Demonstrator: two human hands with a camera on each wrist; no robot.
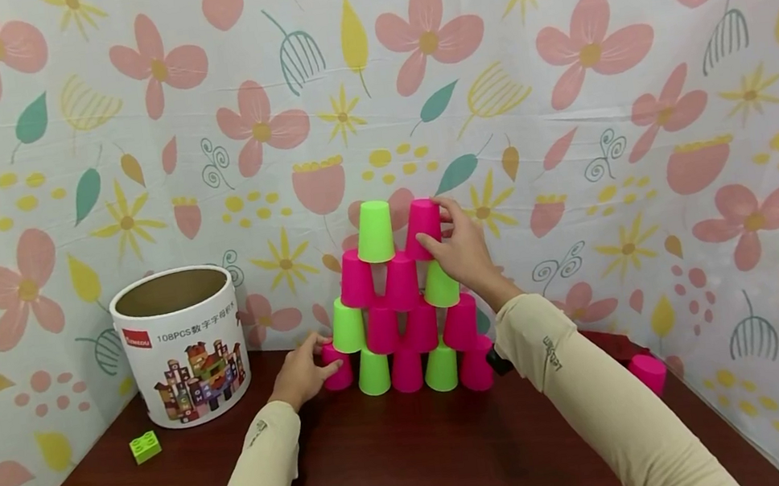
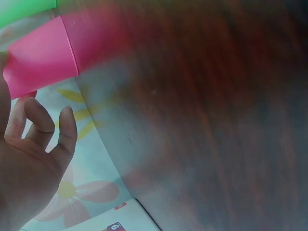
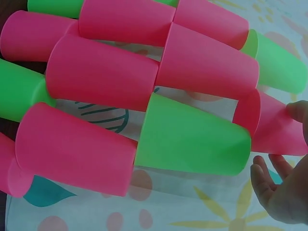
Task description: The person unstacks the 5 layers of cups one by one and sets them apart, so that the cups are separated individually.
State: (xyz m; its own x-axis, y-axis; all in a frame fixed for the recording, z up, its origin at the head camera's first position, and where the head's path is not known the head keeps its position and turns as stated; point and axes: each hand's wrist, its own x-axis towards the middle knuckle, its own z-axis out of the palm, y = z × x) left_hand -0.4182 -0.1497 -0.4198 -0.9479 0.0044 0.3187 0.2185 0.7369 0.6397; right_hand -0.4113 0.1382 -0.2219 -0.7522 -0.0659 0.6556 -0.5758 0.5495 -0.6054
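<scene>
Pink and green cups stand upside down in a stepped pyramid, with several in the bottom row. My right hand (image 1: 461, 246) pinches a pink cup (image 1: 422, 227) between thumb and fingers at the top right. That cup leans slightly, above a green cup (image 1: 441, 287) in the row below; a green cup (image 1: 375, 232) stands to its left. Low on the left, my left hand (image 1: 301, 373) has its thumb and fingers about the bottom-row end pink cup (image 2: 43, 57). In the right wrist view, the pinched cup (image 3: 279, 126) touches the green cup's narrow end.
A white cardboard bucket (image 1: 185, 357) with printed blocks on it stands at the left. In front of it lies a green toy brick (image 1: 145, 447). One loose pink cup (image 1: 648, 373) is on the dark table (image 1: 394, 461) at the right, partly behind my right sleeve. A flowered cloth hangs behind.
</scene>
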